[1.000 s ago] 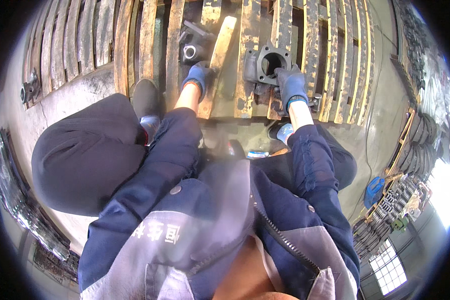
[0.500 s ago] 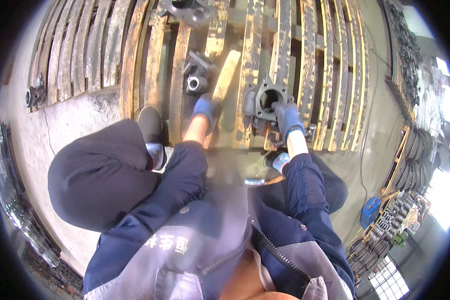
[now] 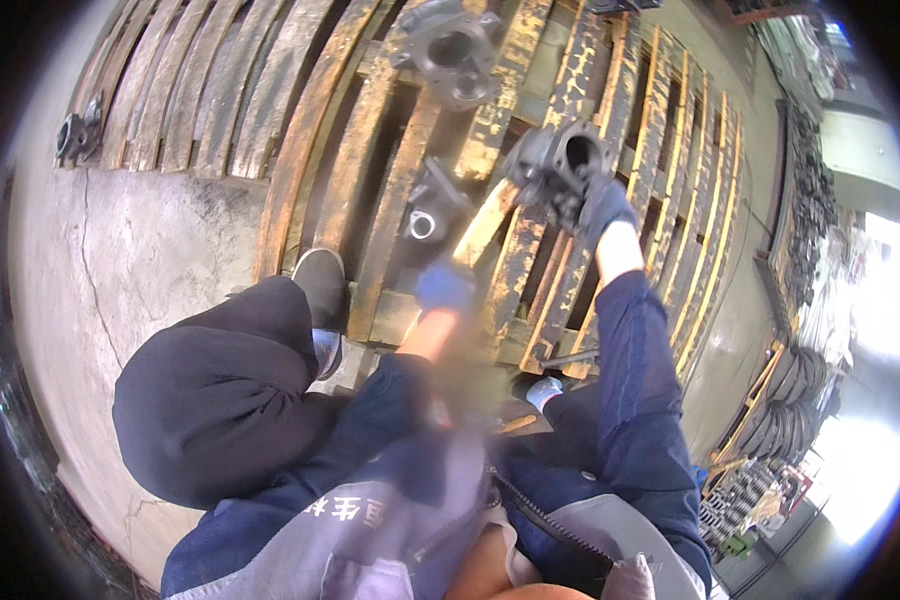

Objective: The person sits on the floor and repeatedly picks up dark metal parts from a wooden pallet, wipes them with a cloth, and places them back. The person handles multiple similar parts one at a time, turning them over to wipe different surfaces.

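Note:
My left hand [image 3: 443, 288], in a blue glove and smeared by motion, is closed around the lower end of a pale wooden stick [image 3: 485, 225]. The stick's far end reaches the side of a dark metal casting [image 3: 547, 165] with a round bore; I cannot tell whether they touch. My right hand [image 3: 608, 212], in a dark blue glove, grips that casting at its right edge and tilts it above the pallet slats. Left of the stick, a smaller casting [image 3: 435, 198] with a round opening lies on the pallet [image 3: 375, 215].
Another flanged casting [image 3: 455, 55] rests farther off on the slats. A second pallet [image 3: 170, 95] stands at the left, with a metal part [image 3: 78, 133] at its corner. A metal bar [image 3: 570, 357] lies by the near edge. My shoe [image 3: 320, 277] is beside the pallet.
The casting in my right hand has shifted away and is now tilted. My left hand and the stick have come closer to me. The whole view has turned somewhat.

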{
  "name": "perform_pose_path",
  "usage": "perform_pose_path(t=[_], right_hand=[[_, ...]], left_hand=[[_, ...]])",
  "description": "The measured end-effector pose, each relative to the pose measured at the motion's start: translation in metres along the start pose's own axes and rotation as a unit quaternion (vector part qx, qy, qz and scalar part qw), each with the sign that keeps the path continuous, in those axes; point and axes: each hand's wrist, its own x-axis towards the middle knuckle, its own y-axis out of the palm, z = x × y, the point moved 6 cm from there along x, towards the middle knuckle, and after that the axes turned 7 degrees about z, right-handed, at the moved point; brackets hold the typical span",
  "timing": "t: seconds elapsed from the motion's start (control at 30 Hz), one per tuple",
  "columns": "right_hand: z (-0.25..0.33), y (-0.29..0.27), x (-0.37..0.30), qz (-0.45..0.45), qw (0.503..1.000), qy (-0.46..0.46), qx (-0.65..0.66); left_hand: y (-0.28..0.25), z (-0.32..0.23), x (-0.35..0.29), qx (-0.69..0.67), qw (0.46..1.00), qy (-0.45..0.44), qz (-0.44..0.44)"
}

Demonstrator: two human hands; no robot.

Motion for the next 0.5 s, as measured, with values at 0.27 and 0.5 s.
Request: perform_pose_path(t=[0.27,0.5], right_hand=[[0.164,0.030,0.000,0.014,0.976,-0.214,0.039],[0.081,0.016,-0.141,0.038,0.980,-0.195,0.028]], left_hand=[[-0.024,-0.029,-0.045,0.059,0.941,0.273,-0.190],[-0.010,-0.034,-0.067,0.071,0.908,0.380,-0.161]])
